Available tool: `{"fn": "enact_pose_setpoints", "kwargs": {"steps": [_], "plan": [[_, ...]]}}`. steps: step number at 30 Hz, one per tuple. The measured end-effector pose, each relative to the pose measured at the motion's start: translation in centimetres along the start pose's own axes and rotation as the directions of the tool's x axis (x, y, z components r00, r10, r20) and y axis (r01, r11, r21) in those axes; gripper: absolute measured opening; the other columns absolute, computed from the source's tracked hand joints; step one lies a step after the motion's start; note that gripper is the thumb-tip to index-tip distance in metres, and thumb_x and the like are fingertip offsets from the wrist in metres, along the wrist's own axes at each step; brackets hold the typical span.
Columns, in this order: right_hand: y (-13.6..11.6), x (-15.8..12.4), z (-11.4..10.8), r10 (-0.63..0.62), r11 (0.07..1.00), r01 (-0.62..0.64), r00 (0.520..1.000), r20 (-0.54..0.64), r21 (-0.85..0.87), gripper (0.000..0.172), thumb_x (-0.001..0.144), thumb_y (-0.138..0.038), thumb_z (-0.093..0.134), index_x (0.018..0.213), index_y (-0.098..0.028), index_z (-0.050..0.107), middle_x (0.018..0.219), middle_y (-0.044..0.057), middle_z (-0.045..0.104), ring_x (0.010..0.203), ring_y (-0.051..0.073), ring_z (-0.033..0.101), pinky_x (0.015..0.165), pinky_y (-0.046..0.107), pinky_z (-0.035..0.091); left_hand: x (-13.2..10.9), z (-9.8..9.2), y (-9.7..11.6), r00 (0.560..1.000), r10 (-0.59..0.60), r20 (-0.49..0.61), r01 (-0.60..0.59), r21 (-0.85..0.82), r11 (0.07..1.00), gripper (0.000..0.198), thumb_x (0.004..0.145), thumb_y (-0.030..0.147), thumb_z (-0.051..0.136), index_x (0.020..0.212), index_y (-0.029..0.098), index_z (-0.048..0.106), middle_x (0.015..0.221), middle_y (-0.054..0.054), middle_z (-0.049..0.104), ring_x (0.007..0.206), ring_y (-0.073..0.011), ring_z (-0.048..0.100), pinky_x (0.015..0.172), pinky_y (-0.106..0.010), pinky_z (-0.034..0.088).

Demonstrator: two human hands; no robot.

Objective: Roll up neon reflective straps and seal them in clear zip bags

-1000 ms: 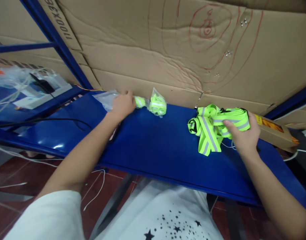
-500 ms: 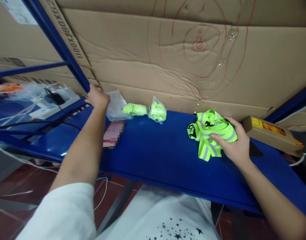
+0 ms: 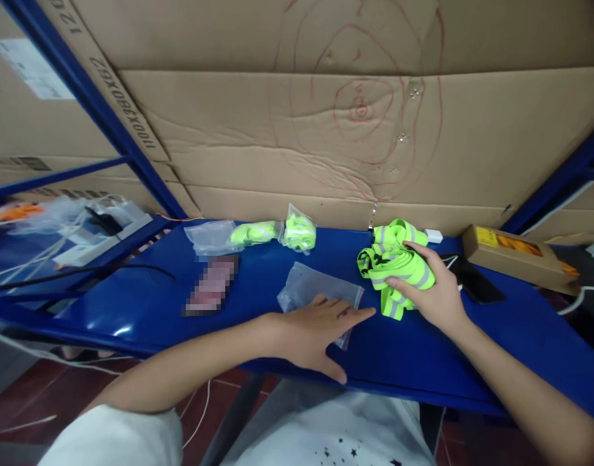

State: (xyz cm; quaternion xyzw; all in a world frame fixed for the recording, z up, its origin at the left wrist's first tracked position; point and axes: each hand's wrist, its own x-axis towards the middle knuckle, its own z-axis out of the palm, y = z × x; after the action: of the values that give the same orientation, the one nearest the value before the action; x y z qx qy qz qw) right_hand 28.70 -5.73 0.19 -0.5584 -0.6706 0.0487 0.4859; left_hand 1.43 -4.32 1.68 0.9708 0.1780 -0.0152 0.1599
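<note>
Entry, as I read it from my console. Left hand (image 3: 316, 330): spread flat, palm down, pressing a clear bag (image 3: 321, 291) onto the blue shelf (image 3: 472, 349), close to the front edge at 6 o'clock. Right hand (image 3: 433, 294): fingers curled over a bunched strap (image 3: 394, 259), neon with grey bands, just beside the bag at its 2 o'clock, with loose tails hanging out below the grip. Also listed: two bagged straps (image 3: 299, 232) at 12 o'clock against the cardboard (image 3: 277, 129); a spare bag (image 3: 209, 236) at 10 o'clock; a blurred pink item (image 3: 212, 292) at 9 o'clock; a phone (image 3: 476, 285) touching or nearly touching the right hand at 3 o'clock; a box (image 3: 515, 255) beyond it. Hazards, in my judgement: the film is slick and the shelf glossy, so a drag toward 6 o'clock could carry the bag over the edge; only part of the strap is gripped, so the bundle could unfold and its tails sweep the phone or catch the white cable behind it. I cannot tell which end of the bag is open, so a fumble there is possible.
</note>
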Motion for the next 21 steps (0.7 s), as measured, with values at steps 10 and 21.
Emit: {"fn": "enact_pose_setpoints", "kwargs": {"steps": [10, 21], "plan": [[0.6, 0.3, -0.5, 0.168, 0.903, -0.312, 0.889, 0.427, 0.296, 0.083, 0.063, -0.058, 0.091, 0.134, -0.022, 0.067, 0.130, 0.010, 0.073, 0.118, 0.034, 0.070, 0.104, 0.053, 0.055, 2.2, 1.5, -6.6, 0.984, -0.020, -0.175, 0.017, -0.020, 1.000, 0.114, 0.076, 0.082, 0.067, 0.164, 0.022, 0.026, 0.164, -0.023, 0.036, 0.152, -0.0418, 0.033, 0.124, -0.062, 0.022], [-1.4, 0.2, -0.7, -0.121, 0.950, -0.215, 0.419, 0.900, 0.228, 0.074, 0.071, -0.043, 0.090, 0.139, -0.030, 0.064, 0.136, 0.003, 0.070, 0.122, 0.028, 0.069, 0.105, 0.042, 0.059, -0.1, 0.0, -5.3, 0.998, -0.061, 0.015, 0.062, -0.133, 0.989, 0.112, 0.070, 0.081, 0.072, 0.163, 0.037, 0.028, 0.173, -0.011, 0.021, 0.156, -0.0444, 0.025, 0.122, -0.064, 0.022]]}}
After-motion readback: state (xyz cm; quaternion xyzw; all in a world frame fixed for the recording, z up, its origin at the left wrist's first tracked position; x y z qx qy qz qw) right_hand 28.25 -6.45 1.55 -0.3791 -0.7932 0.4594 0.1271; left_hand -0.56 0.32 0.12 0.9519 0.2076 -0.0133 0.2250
